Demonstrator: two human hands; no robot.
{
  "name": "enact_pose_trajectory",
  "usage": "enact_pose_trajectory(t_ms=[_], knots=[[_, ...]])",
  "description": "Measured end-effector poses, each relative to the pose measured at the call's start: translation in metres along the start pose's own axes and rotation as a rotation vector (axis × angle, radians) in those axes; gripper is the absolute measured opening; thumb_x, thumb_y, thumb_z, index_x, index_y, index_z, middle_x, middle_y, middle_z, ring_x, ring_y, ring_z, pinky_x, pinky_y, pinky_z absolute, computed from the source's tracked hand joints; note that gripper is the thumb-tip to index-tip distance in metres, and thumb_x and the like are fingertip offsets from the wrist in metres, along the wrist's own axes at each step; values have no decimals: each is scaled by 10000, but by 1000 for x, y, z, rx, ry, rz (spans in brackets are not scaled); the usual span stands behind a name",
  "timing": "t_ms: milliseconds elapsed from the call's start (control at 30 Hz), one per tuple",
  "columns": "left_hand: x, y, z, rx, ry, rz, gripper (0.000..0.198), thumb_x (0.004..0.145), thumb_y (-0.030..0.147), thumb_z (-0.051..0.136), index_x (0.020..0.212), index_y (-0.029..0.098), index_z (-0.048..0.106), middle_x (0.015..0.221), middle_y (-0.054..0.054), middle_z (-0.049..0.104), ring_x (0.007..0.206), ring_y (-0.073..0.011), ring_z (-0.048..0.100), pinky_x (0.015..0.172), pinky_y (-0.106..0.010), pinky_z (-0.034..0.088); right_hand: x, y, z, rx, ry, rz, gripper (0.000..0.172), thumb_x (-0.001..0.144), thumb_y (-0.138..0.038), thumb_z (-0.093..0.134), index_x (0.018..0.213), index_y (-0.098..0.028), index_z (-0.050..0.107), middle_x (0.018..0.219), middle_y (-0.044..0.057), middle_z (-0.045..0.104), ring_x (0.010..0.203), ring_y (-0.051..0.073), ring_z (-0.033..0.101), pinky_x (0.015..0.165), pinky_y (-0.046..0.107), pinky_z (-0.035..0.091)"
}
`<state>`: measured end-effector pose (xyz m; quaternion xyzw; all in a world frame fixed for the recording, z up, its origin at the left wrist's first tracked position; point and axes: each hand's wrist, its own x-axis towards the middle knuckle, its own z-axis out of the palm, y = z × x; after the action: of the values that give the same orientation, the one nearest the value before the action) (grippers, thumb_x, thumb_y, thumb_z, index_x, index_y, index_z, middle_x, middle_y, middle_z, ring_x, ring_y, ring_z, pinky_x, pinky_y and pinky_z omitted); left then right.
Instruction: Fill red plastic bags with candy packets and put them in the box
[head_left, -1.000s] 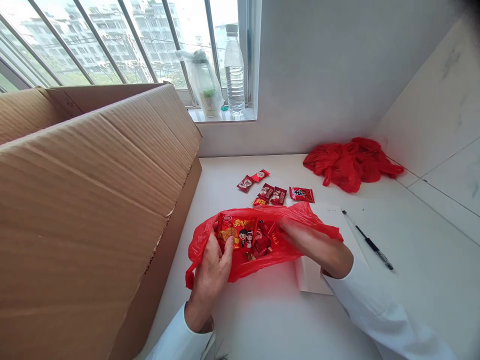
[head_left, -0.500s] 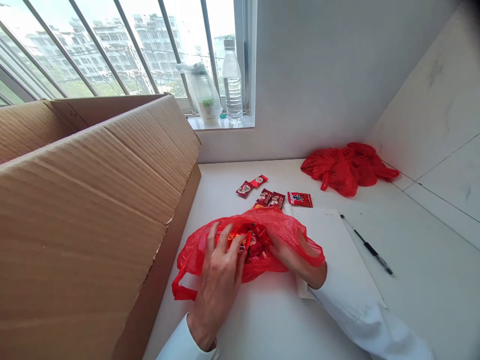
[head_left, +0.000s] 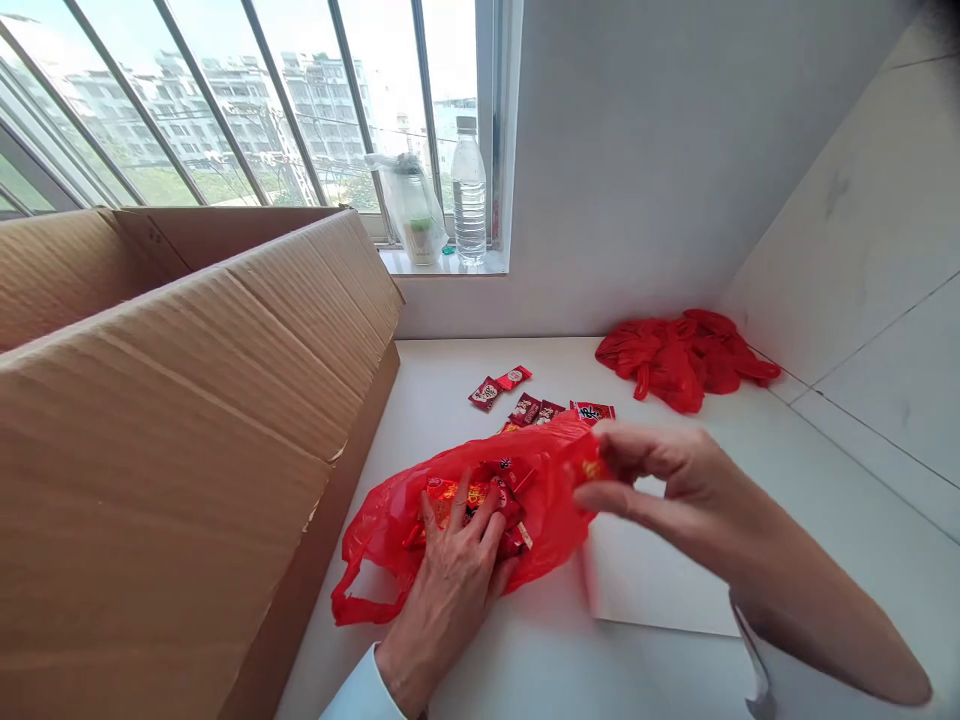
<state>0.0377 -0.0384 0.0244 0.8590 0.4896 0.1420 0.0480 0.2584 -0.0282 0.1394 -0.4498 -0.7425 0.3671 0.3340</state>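
Observation:
A thin red plastic bag (head_left: 405, 475) lies open on the white table with several small red and dark-red packets (head_left: 457, 492) inside. My left hand (head_left: 454, 570) rests in the bag's mouth, fingers spread over the packets. At the bag's right side, my right hand (head_left: 667, 475) is raised, with a small red packet (head_left: 591, 468) with yellow print between thumb and fingers. Motion blurs that packet, and I cannot make out whether the bag's edge is caught with it.
Beyond the bag lie loose dark-red packets (head_left: 486, 394) and a red one (head_left: 596, 411). White paper (head_left: 660, 590) is under my right arm. A large cardboard box (head_left: 225, 430) stands left. Crumpled red bags (head_left: 675, 355) lie by the wall. A water bottle (head_left: 469, 200) stands on the sill.
My right hand has come out of the bag and up to the right, now pinching a red packet. My left hand has stayed over the packets, its fingers lying flatter. The pen is now hidden.

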Motion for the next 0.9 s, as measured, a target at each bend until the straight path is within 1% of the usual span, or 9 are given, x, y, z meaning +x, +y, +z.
enact_pose_trajectory(t_ms=[100, 200, 367, 533, 633, 700, 767, 800, 900], knots=[[-2, 2, 2, 93, -107, 39, 339, 847, 201, 520, 1185, 180, 546, 1389, -120, 493, 1360, -411, 290, 1004, -792, 153, 19, 36, -26, -16, 242, 86, 272, 843, -488, 557, 791, -225, 604, 690, -6, 554, 636, 134, 494, 549, 250, 401], [-5, 2, 5, 93, -133, 63, 611, 783, 220, 582, 1363, 203, 393, 1445, -129, 422, 1369, -421, 260, 1013, -788, 144, 45, 71, -31, -109, 281, 204, 313, 825, -485, 543, 919, -208, 655, 716, 2, 598, 648, 140, 534, 561, 251, 426], [-7, 3, 5, 97, -159, 38, 652, 745, 260, 629, 1358, 251, 407, 1437, -114, 429, 1356, -437, 278, 1020, -788, 124, 96, 89, 5, -85, 50, 236, 330, 781, -434, 570, 871, -144, 699, 762, 43, 679, 687, 154, 603, 585, 237, 455], [-9, 3, 11, 114, -82, 36, 500, 822, 390, 595, 1291, 278, 464, 1395, -123, 461, 1354, -398, 308, 1046, -754, 120, 130, 95, 36, -145, 116, 245, 275, 774, -326, 586, 937, -135, 699, 811, 70, 700, 791, 193, 637, 705, 277, 473], [-12, 4, 14, 96, -55, 39, 490, 830, 427, 596, 1279, 271, 474, 1378, -130, 471, 1349, -393, 318, 1054, -742, 133, 118, 80, 35, -163, 165, 220, 287, 811, -292, 551, 1043, -165, 664, 953, 83, 696, 883, 206, 627, 785, 310, 470], [-12, 6, 13, 80, -43, 39, 513, 812, 395, 629, 1283, 263, 472, 1378, -132, 470, 1349, -392, 316, 1057, -740, 128, 93, 51, 28, -85, 105, 140, 267, 868, -351, 508, 1021, -196, 662, 937, 58, 694, 841, 187, 632, 763, 299, 484], [-12, 9, 10, 47, -25, 37, 505, 790, 363, 654, 1257, 254, 498, 1378, -134, 471, 1338, -397, 330, 1052, -743, 140, 60, 13, 21, 105, -3, -36, 259, 896, -405, 503, 966, -210, 659, 894, 50, 685, 813, 180, 633, 742, 294, 497], [-11, 10, 9, 19, -14, 37, 487, 781, 350, 660, 1235, 246, 520, 1369, -138, 481, 1324, -400, 350, 1053, -733, 165, 44, -6, 20, 160, -77, -118, 214, 899, -388, 518, 951, -237, 660, 864, 35, 684, 804, 173, 635, 737, 282, 499], [-10, 11, 7, -109, 66, 8, 381, 795, 283, 625, 1172, 252, 584, 1294, -114, 557, 1281, -376, 417, 1074, -653, 250, 7, -37, 28, 14, -516, -248, 214, 949, -300, 456, 984, -294, 667, 889, 10, 690, 818, 147, 636, 742, 250, 487]])
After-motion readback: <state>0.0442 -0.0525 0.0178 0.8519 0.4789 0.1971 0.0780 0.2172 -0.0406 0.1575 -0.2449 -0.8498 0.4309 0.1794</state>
